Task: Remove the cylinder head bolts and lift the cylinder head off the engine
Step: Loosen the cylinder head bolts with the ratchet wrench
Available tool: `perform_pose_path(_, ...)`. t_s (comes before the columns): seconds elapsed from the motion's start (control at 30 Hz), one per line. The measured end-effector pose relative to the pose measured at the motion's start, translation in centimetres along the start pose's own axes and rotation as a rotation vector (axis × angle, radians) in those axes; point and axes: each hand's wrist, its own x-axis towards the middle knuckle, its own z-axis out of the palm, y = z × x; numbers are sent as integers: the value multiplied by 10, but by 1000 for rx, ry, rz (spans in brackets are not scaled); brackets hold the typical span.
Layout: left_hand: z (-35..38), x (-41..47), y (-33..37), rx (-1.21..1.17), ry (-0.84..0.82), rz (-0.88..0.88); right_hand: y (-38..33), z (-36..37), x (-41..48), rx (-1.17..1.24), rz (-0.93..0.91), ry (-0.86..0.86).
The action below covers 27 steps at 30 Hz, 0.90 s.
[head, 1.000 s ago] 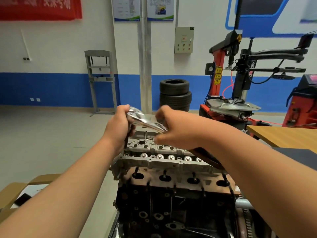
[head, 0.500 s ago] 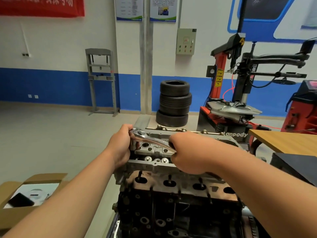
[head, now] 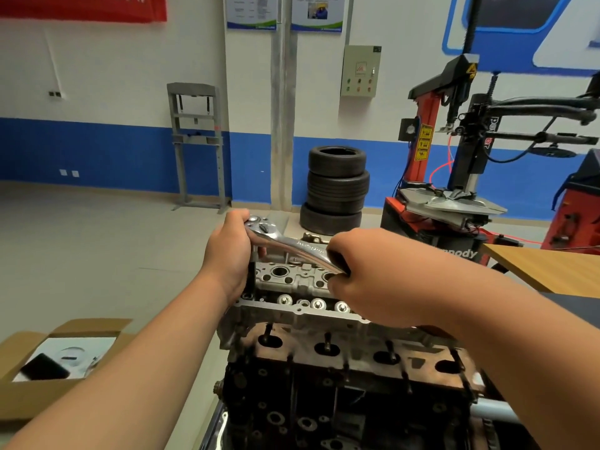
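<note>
- The silver metal cylinder head [head: 292, 315] sits on top of the dark, rusty engine block [head: 324, 401], low in the middle of the view.
- The left hand [head: 227, 258] wraps its fingers round the round head end of a shiny silver ratchet wrench [head: 302, 250].
- A thin black bar [head: 251, 277] goes straight down from the wrench head to the near left corner of the cylinder head. The bolt under it cannot be seen.
- The right hand [head: 363, 277] grips the other end of the wrench handle in a tight fist.
- The right hand and arm hide much of the right side of the cylinder head's top. The left hand covers the top part of the black bar.
- Behind the engine stands a stack of black rubber tyres [head: 337, 186].
- To the right stands a big red and black tyre machine [head: 454, 151]. Near it is a light brown wooden table [head: 548, 267].
- On the floor to the left lies an open brown cardboard box [head: 42, 401] with a flat black thing [head: 43, 368] inside.
- A tall grey metal frame [head: 196, 147] stands by the far white and blue wall. A grey switch box [head: 360, 71] hangs on that wall.
</note>
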Motion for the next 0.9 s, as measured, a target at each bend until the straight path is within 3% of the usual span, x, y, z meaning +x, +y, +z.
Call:
perform_pose_path(0.63, -13, 10, 5, 95, -148, -185, -30, -21, -20, 83, -80, -167)
perform_pose_path(0.83, -16, 7, 4, 153, -52, -49, -24, -11, -12, -36, -40, -78)
perform_pose_path(0.9, -14, 6, 0, 80, -22, -80, -13, -5, -3, -80, -30, -23)
